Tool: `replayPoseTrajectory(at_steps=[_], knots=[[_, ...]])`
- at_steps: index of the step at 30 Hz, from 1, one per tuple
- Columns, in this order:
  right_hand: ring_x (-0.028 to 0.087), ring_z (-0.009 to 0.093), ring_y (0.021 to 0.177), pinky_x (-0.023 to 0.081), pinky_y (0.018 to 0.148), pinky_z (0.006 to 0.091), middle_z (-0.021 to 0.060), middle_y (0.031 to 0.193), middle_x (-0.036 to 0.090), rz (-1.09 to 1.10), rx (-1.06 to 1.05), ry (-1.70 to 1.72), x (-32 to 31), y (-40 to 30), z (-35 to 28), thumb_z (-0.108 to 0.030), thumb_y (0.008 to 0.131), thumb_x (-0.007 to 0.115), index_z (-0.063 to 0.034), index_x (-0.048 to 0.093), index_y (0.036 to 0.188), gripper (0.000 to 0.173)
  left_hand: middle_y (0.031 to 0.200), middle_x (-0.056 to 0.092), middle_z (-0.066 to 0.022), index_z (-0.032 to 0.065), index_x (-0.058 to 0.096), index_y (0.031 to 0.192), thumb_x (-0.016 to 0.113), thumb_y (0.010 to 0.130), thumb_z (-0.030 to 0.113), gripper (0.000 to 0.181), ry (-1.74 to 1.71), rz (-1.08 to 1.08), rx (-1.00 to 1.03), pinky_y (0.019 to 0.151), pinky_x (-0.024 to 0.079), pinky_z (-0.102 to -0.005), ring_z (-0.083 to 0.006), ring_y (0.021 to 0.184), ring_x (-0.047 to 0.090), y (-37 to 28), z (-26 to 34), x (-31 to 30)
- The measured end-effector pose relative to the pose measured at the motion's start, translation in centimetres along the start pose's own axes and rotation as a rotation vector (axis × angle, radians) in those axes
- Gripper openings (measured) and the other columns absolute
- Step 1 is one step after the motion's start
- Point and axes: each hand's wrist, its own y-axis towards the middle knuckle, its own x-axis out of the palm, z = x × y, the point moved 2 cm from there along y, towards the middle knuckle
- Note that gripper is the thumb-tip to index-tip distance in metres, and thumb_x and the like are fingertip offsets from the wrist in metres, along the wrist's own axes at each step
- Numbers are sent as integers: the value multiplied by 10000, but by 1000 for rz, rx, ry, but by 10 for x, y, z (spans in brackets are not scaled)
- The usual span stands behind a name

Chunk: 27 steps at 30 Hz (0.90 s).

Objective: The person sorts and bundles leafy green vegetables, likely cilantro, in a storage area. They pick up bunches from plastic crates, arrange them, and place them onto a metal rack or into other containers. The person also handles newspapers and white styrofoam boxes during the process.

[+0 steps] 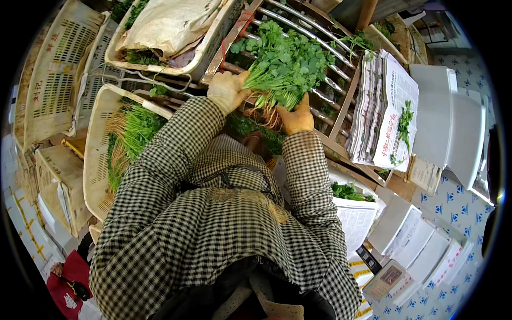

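A leafy bunch of coriander (286, 60) lies over a rack of metal bars (328, 82), its pale stems and brownish roots towards me. My left hand (227, 91), in a pale glove, grips the stems from the left side. At the lower right of the same bunch, my right hand (297, 118), in an orange-yellow glove, has its thumb and fingers around the stem ends. The roots hang between my two hands. Some fingertips are hidden under the greens.
Left of me, a plastic crate (96, 160) holds more rooted coriander (138, 128). Beyond it, a cloth (168, 24) covers another crate. Stacked newspapers (394, 116) lie at the rack's right end, with a sprig on top. A newspaper-lined box (354, 220) with greens stands at my right.
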Motion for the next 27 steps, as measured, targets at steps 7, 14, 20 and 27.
replayPoseTrajectory(at_steps=[7, 14, 20, 27], knots=[[632, 322, 1087, 504, 938, 410, 163, 1199, 657, -27, -65, 37, 0, 15, 33, -468, 848, 664, -40, 272, 1511, 881, 969, 682, -49, -27, 630, 1155, 609, 965, 325, 400, -1498, 291, -491, 817, 500, -270, -134, 860, 612, -23, -6, 29], [699, 256, 791, 560, 718, 393, 92, 876, 726, 179, -162, -102, -10, -20, 18, -435, 869, 669, -23, 575, 1287, 595, 752, 476, 57, -6, 642, 1007, 583, 986, 384, 394, -1386, 399, -351, 621, 376, -229, -66, 675, 387, -22, -21, 74], [709, 269, 771, 563, 723, 404, 100, 830, 727, 102, -238, -51, 10, -33, -19, -445, 873, 654, -123, 716, 975, 344, 1051, 680, -92, -41, 579, 1141, 724, 879, 135, 347, -1573, 47, -412, 803, 549, -281, -155, 914, 645, -39, 2, 42], [700, 302, 774, 565, 713, 401, 130, 870, 722, 174, -244, -134, 28, -11, -48, -360, 884, 651, -132, 615, 1264, 445, 1032, 674, -83, -33, 572, 1159, 689, 880, 44, 312, -1382, -147, -344, 651, 532, -229, -107, 791, 629, -30, 0, 56]])
